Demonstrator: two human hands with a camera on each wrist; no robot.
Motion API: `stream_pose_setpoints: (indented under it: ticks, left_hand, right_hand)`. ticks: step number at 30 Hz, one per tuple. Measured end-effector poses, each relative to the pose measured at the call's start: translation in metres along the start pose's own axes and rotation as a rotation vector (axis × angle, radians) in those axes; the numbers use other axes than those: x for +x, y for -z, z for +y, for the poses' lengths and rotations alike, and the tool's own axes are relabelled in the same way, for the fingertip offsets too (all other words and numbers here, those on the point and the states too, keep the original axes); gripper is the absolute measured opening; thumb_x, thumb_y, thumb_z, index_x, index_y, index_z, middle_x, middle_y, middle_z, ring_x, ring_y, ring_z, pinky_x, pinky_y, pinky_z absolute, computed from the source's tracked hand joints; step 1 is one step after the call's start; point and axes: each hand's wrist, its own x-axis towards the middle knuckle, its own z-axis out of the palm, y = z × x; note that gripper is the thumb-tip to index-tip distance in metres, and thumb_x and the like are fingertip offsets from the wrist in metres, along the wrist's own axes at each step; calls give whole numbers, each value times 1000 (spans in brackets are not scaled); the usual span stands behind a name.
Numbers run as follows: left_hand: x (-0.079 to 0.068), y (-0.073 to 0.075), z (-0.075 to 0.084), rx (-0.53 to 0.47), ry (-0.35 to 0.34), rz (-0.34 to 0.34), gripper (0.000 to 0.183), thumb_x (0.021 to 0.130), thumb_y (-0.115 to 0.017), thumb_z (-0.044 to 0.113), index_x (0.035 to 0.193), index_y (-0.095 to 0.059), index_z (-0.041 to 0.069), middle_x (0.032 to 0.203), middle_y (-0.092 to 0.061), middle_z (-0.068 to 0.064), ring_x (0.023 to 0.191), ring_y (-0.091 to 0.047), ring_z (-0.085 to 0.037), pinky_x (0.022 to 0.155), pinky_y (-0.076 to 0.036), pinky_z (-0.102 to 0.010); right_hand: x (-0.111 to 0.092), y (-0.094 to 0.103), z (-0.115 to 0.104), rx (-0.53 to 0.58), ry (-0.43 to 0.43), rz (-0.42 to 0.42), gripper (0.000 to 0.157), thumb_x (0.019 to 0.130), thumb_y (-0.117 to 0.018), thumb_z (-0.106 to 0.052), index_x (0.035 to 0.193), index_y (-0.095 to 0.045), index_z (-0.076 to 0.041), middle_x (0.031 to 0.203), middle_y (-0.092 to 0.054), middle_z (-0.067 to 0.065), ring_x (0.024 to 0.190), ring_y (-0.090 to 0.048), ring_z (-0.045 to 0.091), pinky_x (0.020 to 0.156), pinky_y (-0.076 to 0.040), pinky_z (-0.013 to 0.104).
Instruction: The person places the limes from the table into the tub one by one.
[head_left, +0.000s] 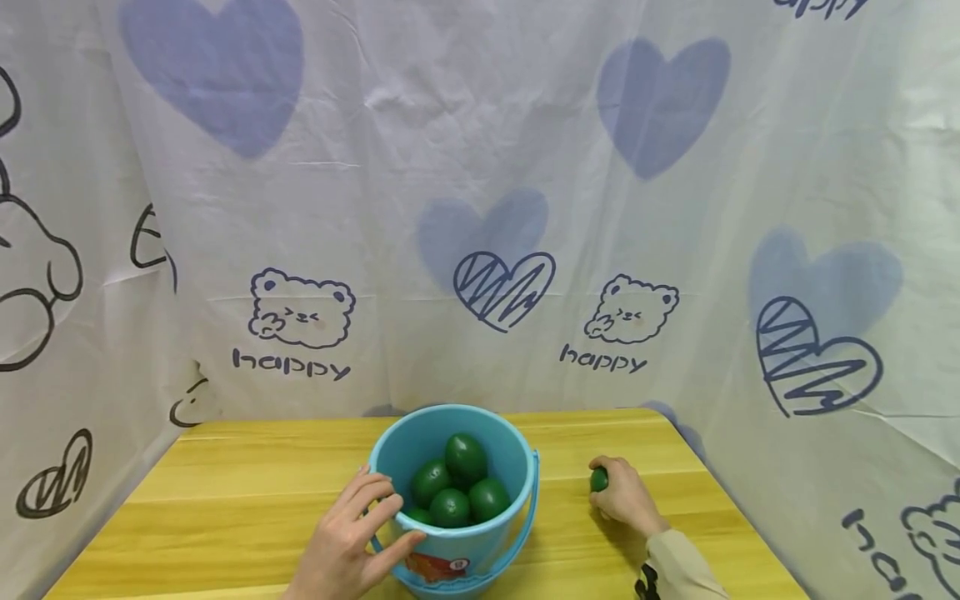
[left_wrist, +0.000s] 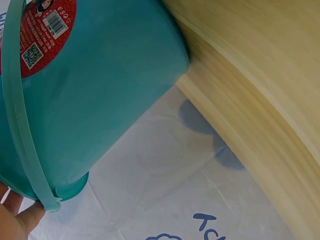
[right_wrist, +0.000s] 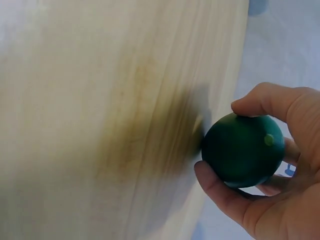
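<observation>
A light blue bucket (head_left: 480, 542) stands upright on the wooden table, with several dark green avocados (head_left: 466, 458) inside. My left hand (head_left: 341, 537) holds the bucket's near-left rim, fingers over the edge and thumb at the front. The left wrist view shows those fingers beside the handle's (left_wrist: 22, 130) joint. To the right of the bucket, my right hand (head_left: 626, 498) grips one more avocado (right_wrist: 242, 150) between thumb and fingers, close over the tabletop. Its round end with a pale stem spot faces the right wrist camera.
The yellow wood-grain table (head_left: 247, 492) reaches back to a white curtain (head_left: 405, 350) printed with hearts and bears, which also hangs at both sides. The bucket's handle hangs down along its right side. A red label (left_wrist: 50, 30) sits on the bucket's wall.
</observation>
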Motion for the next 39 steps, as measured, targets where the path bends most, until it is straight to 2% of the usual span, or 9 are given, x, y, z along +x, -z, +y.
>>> stream_pose_setpoints:
  ticks: [5,8,11,13,16,24,31,39]
  left_hand:
    - [0,-1,0,-1,-1,7,35,81,-75,50,96,-68,19,101,-64,4,100,-57,-16,95,-50,-60]
    - [0,-1,0,-5,-6,21,35,82,-74,50,96,-69,19,101,-64,3,101,-57,-16,105,-46,-51]
    - [0,-2,-1,-12,-15,39,35,84,-73,50,97,-69,18,103,-65,2,101,-57,-18,116,-36,-39]
    - [0,-3,-1,-15,-25,56,36,85,-71,51,97,-70,17,104,-65,2,101,-58,-18,120,-30,-33]
    - [-1,-4,-2,-19,-32,68,36,87,-69,52,97,-70,17,105,-65,2,102,-58,-18,120,-29,-30]
    - [-1,-4,-2,-18,-38,73,37,87,-68,53,96,-70,17,105,-65,2,101,-59,-18,120,-29,-30]
    - [-2,-5,-2,-7,-38,80,37,87,-67,54,94,-70,18,102,-65,3,100,-59,-17,120,-30,-32]
    - [-1,-3,-2,-5,-30,51,35,84,-72,51,95,-69,18,101,-65,2,100,-58,-17,119,-31,-34]
  right_hand:
    - [-2,2,-1,37,-10,8,46,73,-76,-3,118,-62,-2,108,-60,21,80,-56,24,60,-51,32]
    - [-3,4,-4,81,-2,25,44,74,-75,-2,116,-62,-2,107,-60,20,81,-57,25,60,-51,32]
    - [-4,7,-8,129,-4,54,40,77,-74,-2,115,-62,-4,106,-61,18,82,-58,24,60,-52,32]
    - [-4,8,-11,158,-18,75,38,79,-75,-5,115,-63,-6,107,-63,17,83,-60,24,61,-53,31]
    - [-2,9,-16,177,-35,108,39,79,-77,-10,116,-64,-8,108,-66,16,84,-62,24,62,-55,31]
    - [3,14,-34,175,-28,156,40,77,-76,-14,116,-67,-12,107,-68,16,79,-61,23,58,-52,29]
    - [0,21,-58,210,23,180,39,74,-77,-13,112,-68,-13,108,-68,16,79,-60,23,58,-52,28]
    - [-4,28,-83,237,62,211,38,75,-77,-15,112,-68,-15,109,-68,13,82,-61,22,61,-51,27]
